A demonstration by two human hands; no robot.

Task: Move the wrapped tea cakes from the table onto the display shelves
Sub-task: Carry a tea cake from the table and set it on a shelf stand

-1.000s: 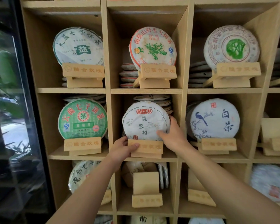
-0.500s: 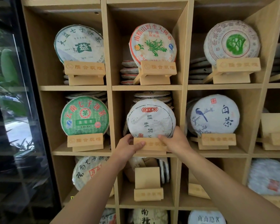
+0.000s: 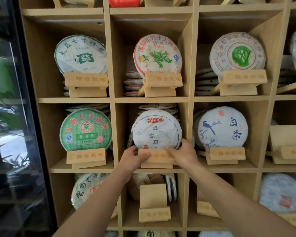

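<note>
Middle cubby, middle row: your white paper-wrapped round tea cake with the red label [image 3: 156, 130] stands upright on its pale wooden display stand [image 3: 156, 159], leaning back against a flat stack of wrapped cakes [image 3: 157, 106] behind it.
Left hand: your left hand [image 3: 133, 159] grips the left end of the stand, thumb lying across its front lip, fingers curled behind.
Right hand: your right hand [image 3: 182, 153] holds the right end of the stand, thumb on the front lip, fingers wrapped up against the lower right rim of the tea cake.
Shelving: the light wooden cubby shelf unit [image 3: 151, 99] carries one cake per stand in most compartments.
Left neighbour: a green-wrapped round tea cake [image 3: 85, 130] sits upright on its own stand in the cubby just beside.
Right neighbour: a white-wrapped cake with a blue bird drawing [image 3: 221, 128] stands in the cubby on the other side.
Row above: a white cake with a dark green logo [image 3: 80, 54], a white cake with an orange rim and green plant [image 3: 157, 54], and a white cake with a green leaf disc [image 3: 237, 54] each rest on a stand.
Cubby below: a bare wooden stand [image 3: 154, 203] stands with no cake on its front.
Far left: a dark-framed glass pane [image 3: 9, 117] shows greenery.
</note>
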